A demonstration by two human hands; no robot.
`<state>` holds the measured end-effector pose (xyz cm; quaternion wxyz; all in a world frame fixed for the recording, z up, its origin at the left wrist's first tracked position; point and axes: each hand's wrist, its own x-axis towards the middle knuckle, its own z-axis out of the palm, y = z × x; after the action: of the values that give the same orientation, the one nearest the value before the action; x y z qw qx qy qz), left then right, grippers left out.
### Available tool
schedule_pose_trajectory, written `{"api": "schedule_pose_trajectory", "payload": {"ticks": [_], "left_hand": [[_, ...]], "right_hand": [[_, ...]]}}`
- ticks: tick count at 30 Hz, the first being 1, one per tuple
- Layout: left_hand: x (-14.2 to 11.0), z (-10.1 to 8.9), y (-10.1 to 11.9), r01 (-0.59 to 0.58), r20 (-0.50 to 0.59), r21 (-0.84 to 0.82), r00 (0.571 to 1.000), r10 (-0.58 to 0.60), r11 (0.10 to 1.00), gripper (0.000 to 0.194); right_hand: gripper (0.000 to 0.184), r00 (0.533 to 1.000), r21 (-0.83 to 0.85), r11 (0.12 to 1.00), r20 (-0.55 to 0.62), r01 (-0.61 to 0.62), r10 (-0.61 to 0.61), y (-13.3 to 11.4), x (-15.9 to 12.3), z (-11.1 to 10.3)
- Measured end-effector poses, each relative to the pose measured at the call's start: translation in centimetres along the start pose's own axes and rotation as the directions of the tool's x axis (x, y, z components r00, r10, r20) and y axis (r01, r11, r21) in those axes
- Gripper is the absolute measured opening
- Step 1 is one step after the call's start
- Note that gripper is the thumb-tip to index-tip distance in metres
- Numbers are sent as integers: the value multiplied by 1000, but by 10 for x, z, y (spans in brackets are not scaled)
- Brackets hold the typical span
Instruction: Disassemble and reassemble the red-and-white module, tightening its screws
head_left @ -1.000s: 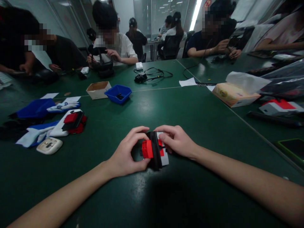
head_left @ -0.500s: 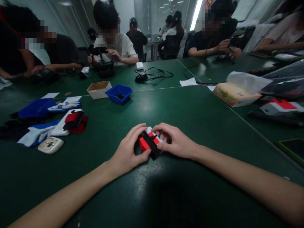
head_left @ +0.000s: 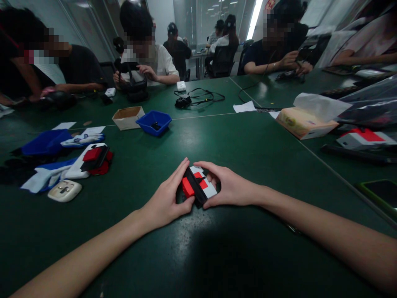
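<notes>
A small red and white device with a black bar across it (head_left: 198,185) is held between my two hands, low over the green table. My left hand (head_left: 167,191) grips its red side, thumb at the near end and fingers at the far end. From the other side, my right hand (head_left: 231,185) pinches the white part, its thumb by the near corner and its index finger along the far edge. A short black piece stands out from the red patch on top. My left palm and the black bar hide part of its underside.
A blue tray (head_left: 155,129) with small black parts stands beyond my hands, beside a cardboard box (head_left: 128,124). Gloves (head_left: 51,176), a red and black device (head_left: 96,160) and a whitish rounded case (head_left: 65,190) lie left. A tissue box (head_left: 304,124) sits right. Several people work around the table.
The device has turned from nearly upright in view to tilted, its top now facing me more. My right hand has shifted its fingers to span the white part's ends. My left hand stays on the red side.
</notes>
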<state>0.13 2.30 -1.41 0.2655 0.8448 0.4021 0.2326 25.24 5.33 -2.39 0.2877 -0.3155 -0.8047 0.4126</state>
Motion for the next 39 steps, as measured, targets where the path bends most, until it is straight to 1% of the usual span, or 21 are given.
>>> {"api": "schedule_pose_trajectory", "payload": {"ticks": [4,8,9,11,14,15,17,20,23,25,27,30,32,33,35,36,38,39], "left_hand": [[-1,0,1,11,-59,-8,998,-11,1000,89],[-2,3,-1,13,-150,-33,989,-18,999,84],[-2,4,-1,10,-170,-71,985,-22,997,82],[-1,6,1,8,-184,-213,982,-48,977,77],[1,8,5,25,-105,-481,991,-86,876,73],[1,8,7,28,-74,-547,994,-81,837,73],[1,6,8,9,-39,-634,998,-43,773,73],[0,2,8,-6,-8,-713,1000,0,701,72],[0,1,5,56,28,-746,998,-53,664,72],[-1,3,4,79,25,-742,996,-91,665,71],[-1,4,2,77,9,-737,994,-105,672,70],[1,4,1,71,-52,-725,986,-157,685,61],[3,2,1,83,-101,-732,968,-228,677,53],[5,1,1,95,-120,-748,954,-274,657,51],[9,-1,1,123,-135,-803,916,-378,583,53],[11,-2,2,134,-130,-833,896,-425,536,55],[14,-3,4,148,-108,-880,863,-493,452,56],[15,-3,5,146,-101,-894,855,-509,424,56]], "right_hand": [[99,998,74,996,-45,52,-49,5,-2,4],[96,979,67,988,-159,140,-128,5,-4,6],[94,970,47,985,-186,165,-154,4,-4,6],[92,947,-32,970,-213,241,-242,0,-5,7],[88,895,-187,906,-174,379,-410,-10,-7,10],[87,882,-224,886,-154,407,-444,-12,-8,12],[84,873,-274,862,-122,427,-472,-17,-10,16],[80,879,-343,842,-87,416,-469,-19,-11,21],[77,893,-368,844,-74,390,-445,-18,-10,24],[74,894,-378,838,-59,392,-445,-18,-9,25],[73,887,-399,819,-32,411,-461,-19,-9,26],[72,885,-420,800,16,428,-465,-20,-11,27],[69,893,-409,811,22,418,-450,-21,-12,27],[66,896,-401,819,9,410,-444,-21,-12,27],[53,905,-378,841,-20,386,-425,-22,-10,26],[45,915,-367,854,-14,369,-402,-22,-9,25],[35,941,-361,873,37,327,-337,-21,-6,24],[34,951,-366,879,71,306,-301,-21,-5,24]]}}
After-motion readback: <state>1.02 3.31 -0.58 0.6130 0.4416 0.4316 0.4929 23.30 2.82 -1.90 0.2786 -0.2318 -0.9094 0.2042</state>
